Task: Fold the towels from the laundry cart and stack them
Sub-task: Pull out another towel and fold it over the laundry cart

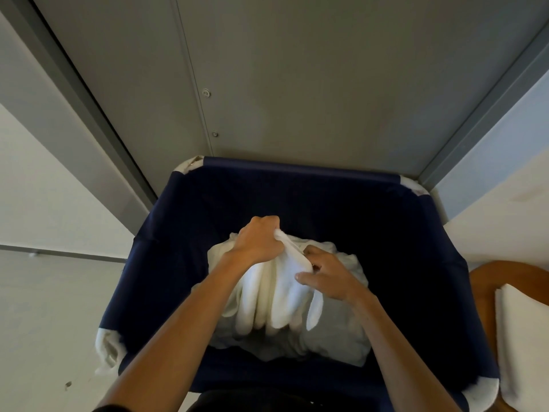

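A white terry towel (279, 295), bunched into long pleats, hangs above the cart. Its long axis runs from the raised far edge down toward the person. The left grip (258, 242) is fisted round that top edge. The right grip (326, 276) pinches the same edge just beside it, fingers curled. Beneath lies a heap of crumpled white towels (335, 331) inside the navy fabric laundry cart (297, 171), which has white padded corners. At the right, a brown wooden desk (487, 281) carries a folded white towel (523, 337). A grey metal panel (297, 84) stands behind the cart.

Soft terry towel (279, 295); matt navy fabric cart (166, 233).
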Available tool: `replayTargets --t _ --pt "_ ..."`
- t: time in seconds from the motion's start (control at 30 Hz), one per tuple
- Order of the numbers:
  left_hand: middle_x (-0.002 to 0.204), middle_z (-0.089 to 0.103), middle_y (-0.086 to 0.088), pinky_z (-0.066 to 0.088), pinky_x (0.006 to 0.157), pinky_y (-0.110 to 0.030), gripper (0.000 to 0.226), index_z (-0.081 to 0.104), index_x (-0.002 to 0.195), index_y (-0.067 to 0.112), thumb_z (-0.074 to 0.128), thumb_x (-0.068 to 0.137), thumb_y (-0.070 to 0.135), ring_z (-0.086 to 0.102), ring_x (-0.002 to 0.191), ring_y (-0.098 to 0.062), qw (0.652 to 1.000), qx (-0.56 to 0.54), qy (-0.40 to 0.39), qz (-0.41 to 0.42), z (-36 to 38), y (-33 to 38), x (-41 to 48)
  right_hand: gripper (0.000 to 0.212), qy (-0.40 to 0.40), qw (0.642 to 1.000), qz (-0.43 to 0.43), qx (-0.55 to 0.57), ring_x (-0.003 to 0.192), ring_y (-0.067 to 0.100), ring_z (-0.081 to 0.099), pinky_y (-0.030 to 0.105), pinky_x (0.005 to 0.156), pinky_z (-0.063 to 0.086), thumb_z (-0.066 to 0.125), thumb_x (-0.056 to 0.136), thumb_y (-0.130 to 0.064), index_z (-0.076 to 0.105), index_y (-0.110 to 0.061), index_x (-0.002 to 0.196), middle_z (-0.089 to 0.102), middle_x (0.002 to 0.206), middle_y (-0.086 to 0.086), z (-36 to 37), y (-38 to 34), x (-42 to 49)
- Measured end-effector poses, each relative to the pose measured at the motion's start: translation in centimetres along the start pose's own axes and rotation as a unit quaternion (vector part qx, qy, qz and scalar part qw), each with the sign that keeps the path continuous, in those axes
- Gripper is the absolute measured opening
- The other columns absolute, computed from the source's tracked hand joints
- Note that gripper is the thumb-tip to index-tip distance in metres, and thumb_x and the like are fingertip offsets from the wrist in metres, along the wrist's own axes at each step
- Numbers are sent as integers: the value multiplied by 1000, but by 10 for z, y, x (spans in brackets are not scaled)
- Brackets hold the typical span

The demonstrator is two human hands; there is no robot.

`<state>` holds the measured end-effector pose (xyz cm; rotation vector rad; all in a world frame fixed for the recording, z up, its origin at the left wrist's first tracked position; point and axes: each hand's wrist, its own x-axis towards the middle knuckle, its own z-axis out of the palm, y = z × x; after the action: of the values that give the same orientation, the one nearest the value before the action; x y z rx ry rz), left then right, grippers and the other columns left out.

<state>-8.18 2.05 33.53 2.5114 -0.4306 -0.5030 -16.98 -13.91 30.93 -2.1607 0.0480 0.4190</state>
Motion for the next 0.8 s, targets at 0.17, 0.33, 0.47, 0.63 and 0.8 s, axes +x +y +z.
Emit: replayTargets --t 0.17,0.33,0.47,0.63,0.8 --pt "79 52 0 34 54 -26 19 42 73 19 51 76 3 44 64 -15 1000 -13 3 -2 0 1 -3 14 -1 999 17 -33 77 14 57 27 67 48 62 83 -14 56 -23 92 59 86 -3 8 5 4" --pt "75 50 2 34 53 -25 23 40 70 21 51 75 2 44 62 -14 1000 -19 21 -1 1 0 -2 18 -3 994 67 -92 82 15 59 30 73 50 63 83 -27 54 -19 97 59 93 -2 20 14 8" --pt "76 52 1 38 57 -29 24 40 69 21 53 77 3 48 66 -16 999 -14 30 -11 -1 -8 -1 25 15 986 91 -136 82 19 60 23 65 47 65 83 -34 56 -12 92 61 92 3 18 22 6" --pt "72 50 1 37 56 -32 23 40 68 20 50 76 1 44 62 -15 999 -21 32 -12 -3 -10 2 17 48 994 24 -99 63 6 47 17 58 38 61 87 -23 46 -27 79 49 73 -10 12 22 3" --pt "71 49 2 33 52 -26 25 39 67 20 51 78 1 43 60 -13 999 -14 38 -2 -3 -7 2 19 -11 993 9 -119 67 4 45 15 58 34 53 89 -11 41 -25 89 46 85 -7 20 19 6"
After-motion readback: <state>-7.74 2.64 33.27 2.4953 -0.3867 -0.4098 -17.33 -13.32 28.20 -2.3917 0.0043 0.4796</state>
